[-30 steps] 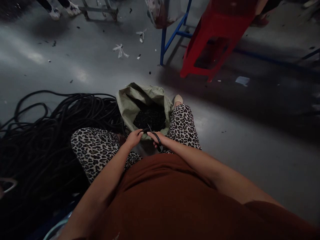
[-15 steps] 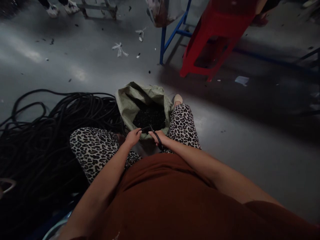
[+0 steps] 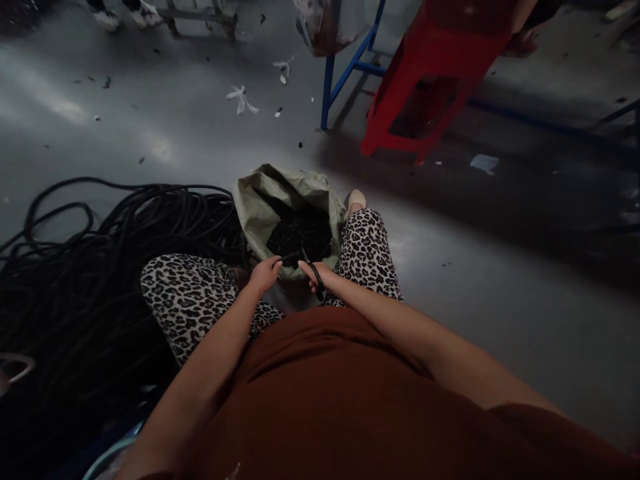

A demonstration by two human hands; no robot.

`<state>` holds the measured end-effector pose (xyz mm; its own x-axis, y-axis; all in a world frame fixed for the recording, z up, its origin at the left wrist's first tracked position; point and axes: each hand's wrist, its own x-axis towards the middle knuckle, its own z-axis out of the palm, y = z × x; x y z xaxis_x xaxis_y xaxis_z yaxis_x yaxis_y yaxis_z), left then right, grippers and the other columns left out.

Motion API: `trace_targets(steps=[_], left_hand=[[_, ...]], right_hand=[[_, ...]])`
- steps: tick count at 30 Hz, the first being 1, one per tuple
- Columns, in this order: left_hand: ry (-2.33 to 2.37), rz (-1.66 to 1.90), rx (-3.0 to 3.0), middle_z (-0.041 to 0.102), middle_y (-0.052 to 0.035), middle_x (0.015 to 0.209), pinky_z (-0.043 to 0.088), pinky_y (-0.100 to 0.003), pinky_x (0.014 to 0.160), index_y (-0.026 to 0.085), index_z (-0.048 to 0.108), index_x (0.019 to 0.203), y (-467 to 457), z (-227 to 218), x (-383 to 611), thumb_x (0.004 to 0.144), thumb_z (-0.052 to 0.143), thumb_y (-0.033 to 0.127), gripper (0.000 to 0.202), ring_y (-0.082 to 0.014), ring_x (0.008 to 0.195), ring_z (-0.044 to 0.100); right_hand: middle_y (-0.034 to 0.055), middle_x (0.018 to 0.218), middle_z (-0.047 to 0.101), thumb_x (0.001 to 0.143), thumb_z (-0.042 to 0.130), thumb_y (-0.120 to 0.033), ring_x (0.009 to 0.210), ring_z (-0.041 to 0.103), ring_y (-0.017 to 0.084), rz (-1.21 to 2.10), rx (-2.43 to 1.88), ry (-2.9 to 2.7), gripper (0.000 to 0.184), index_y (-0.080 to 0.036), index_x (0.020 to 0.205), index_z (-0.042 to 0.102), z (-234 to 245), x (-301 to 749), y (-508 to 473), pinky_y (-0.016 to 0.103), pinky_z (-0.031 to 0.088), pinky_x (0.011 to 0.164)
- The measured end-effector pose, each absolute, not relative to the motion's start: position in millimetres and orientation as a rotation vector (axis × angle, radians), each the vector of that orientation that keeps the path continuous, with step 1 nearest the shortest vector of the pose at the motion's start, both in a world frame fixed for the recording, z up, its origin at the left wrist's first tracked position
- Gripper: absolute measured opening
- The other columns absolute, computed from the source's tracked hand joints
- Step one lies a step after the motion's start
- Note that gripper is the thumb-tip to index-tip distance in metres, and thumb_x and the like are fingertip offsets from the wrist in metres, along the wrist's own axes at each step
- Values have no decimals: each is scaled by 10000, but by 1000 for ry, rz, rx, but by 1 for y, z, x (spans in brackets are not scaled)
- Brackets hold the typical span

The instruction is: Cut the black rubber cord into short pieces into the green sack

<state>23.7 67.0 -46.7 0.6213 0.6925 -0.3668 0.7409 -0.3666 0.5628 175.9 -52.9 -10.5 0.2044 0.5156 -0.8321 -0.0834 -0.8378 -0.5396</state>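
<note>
I sit with my knees apart over an open pale green sack (image 3: 260, 200) that holds small black pieces (image 3: 300, 233). My left hand (image 3: 265, 273) is closed on the end of a thin black tube (image 3: 289, 256) held just above the sack's near rim. My right hand (image 3: 320, 275) grips black-handled scissors (image 3: 313, 270), their blades pointing toward the tube end. The two hands are close together, a few centimetres apart.
A large tangle of black tubing (image 3: 90, 267) covers the floor at my left. A red plastic stool (image 3: 430, 73) and a blue metal frame (image 3: 345, 67) stand ahead. Another person's shoes (image 3: 123, 15) show at the top left. Scraps litter the grey floor (image 3: 500, 287).
Both hands stay above the sack's rim with only slight shifts; the scissors have tilted a little. The view has barely moved.
</note>
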Motion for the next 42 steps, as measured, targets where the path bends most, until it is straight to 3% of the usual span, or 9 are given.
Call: trace_targets(steps=[8,20,26,36,42], left_hand=[[1094,-38,2101,724,-59,884,497,-317,874,170,667,1113,68,-47,22,874,455,292,341,-204,915,655],[1019,-44,2093,722,-56,925,495,-319,879,179,675,1094,62,-45,26,870,444,299,344,-199,927,646],[968,-51,2075,714,-68,1016,485,-321,902,167,676,1084,64,-48,25,870,435,301,349,-201,966,639],[941,-97,2064,713,-56,820,521,-317,812,151,672,1089,66,-59,20,884,398,326,384,-201,843,658],[982,-87,2060,717,-66,871,515,-319,839,154,672,1081,64,-61,22,887,413,319,362,-204,877,660]], right_hand=[[-19,474,521,897,432,-633,352,531,133,1800,-1923,-434,609,-127,1214,552,5,173,-50,202,443,337],[-5,504,548,891,420,-652,378,539,132,1800,-1929,-465,648,-108,1215,562,5,172,-49,198,442,353],[-8,489,536,901,433,-626,373,534,132,1800,-1936,-442,609,-104,1178,579,10,172,-49,192,430,345],[-17,431,505,883,467,-630,311,498,118,1759,-1945,-527,570,-101,1027,625,2,173,-52,196,436,321],[-21,400,481,867,491,-633,294,484,113,1695,-1995,-608,545,-110,883,644,-8,173,-53,185,416,322]])
